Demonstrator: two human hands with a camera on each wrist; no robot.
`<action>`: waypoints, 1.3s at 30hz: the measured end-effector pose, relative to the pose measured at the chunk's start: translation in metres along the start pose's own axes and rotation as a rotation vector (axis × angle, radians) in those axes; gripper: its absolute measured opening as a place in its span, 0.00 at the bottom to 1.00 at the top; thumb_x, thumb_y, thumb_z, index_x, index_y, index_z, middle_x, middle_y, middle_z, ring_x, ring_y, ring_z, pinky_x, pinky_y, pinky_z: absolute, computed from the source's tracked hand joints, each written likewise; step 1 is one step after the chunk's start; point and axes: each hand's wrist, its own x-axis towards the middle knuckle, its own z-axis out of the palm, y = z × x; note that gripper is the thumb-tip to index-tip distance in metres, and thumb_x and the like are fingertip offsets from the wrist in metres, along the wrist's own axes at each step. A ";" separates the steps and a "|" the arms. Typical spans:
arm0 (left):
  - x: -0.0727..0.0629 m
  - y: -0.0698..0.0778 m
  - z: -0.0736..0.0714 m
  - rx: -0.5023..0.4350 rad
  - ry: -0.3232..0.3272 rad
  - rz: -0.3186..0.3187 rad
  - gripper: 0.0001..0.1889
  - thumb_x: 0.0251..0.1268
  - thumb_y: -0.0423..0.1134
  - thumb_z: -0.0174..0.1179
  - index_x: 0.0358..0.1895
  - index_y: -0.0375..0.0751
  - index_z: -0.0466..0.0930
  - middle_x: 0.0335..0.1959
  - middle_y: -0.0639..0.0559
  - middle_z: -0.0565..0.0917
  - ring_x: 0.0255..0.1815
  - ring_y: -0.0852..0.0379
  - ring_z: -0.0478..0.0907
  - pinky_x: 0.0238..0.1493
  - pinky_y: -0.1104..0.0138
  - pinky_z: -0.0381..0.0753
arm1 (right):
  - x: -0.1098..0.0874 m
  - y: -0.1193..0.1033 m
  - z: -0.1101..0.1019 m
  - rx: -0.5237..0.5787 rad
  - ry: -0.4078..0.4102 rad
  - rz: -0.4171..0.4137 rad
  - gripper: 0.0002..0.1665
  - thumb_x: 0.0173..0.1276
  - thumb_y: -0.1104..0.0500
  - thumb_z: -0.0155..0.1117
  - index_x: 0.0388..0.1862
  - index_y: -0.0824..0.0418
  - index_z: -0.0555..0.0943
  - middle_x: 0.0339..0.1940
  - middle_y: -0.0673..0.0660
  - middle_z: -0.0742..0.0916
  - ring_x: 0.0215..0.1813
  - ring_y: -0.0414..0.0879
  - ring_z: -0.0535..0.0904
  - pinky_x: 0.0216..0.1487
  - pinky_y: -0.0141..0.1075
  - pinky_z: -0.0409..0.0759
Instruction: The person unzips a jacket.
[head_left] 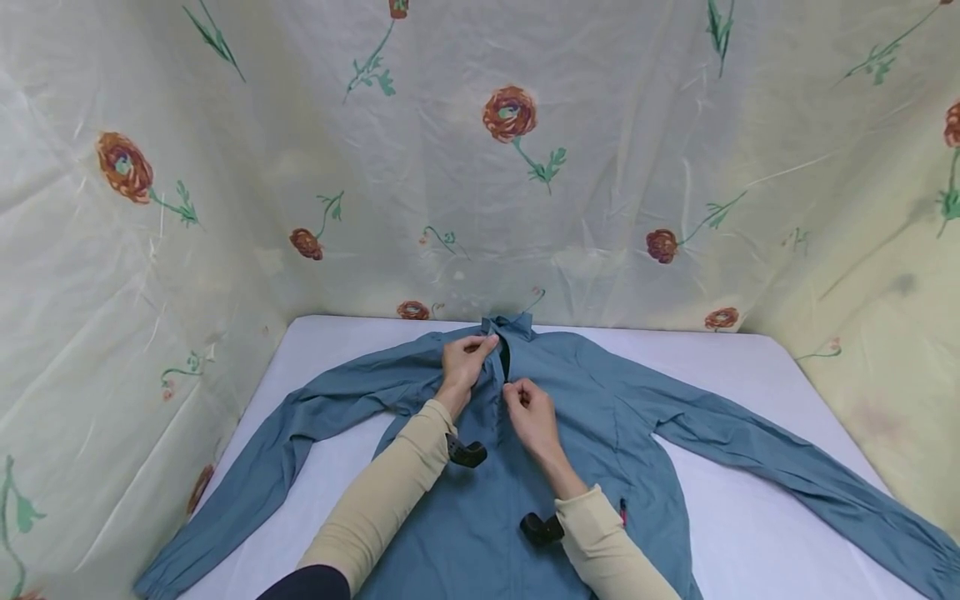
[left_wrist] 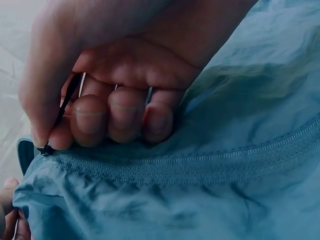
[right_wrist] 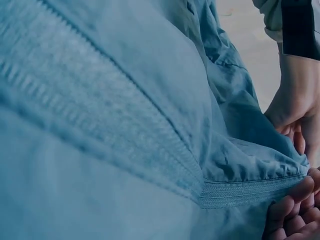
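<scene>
A blue zip-up jacket [head_left: 472,533] lies front up, its sleeves spread to both sides. Near the collar [head_left: 517,325], my left hand [head_left: 463,367] pinches the left edge of the front opening between thumb and fingertips. Lower down, my right hand [head_left: 534,417] pinches the black cord zipper pull [left_wrist: 70,97], its other fingers curled in. The slider [left_wrist: 46,150] sits at thumb and forefinger. Joined zipper [left_wrist: 150,167] runs below it; above it the front gapes, dark inside, up to the collar. My left hand [left_wrist: 9,210] shows only partly in the left wrist view.
A white table [head_left: 345,492] lies under the jacket. Flower-printed sheeting [head_left: 420,183] hangs behind it and on both sides. Black wrist devices [head_left: 467,454] sit on both of my wrists, over the jacket front. A small red tag [head_left: 623,512] shows beside my right sleeve.
</scene>
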 end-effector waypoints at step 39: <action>0.006 0.000 0.001 -0.019 0.020 -0.003 0.14 0.59 0.47 0.65 0.41 0.40 0.87 0.41 0.43 0.86 0.43 0.49 0.81 0.46 0.61 0.80 | -0.012 0.008 0.003 0.067 -0.008 0.062 0.17 0.72 0.56 0.55 0.26 0.64 0.77 0.17 0.52 0.75 0.18 0.39 0.67 0.22 0.31 0.67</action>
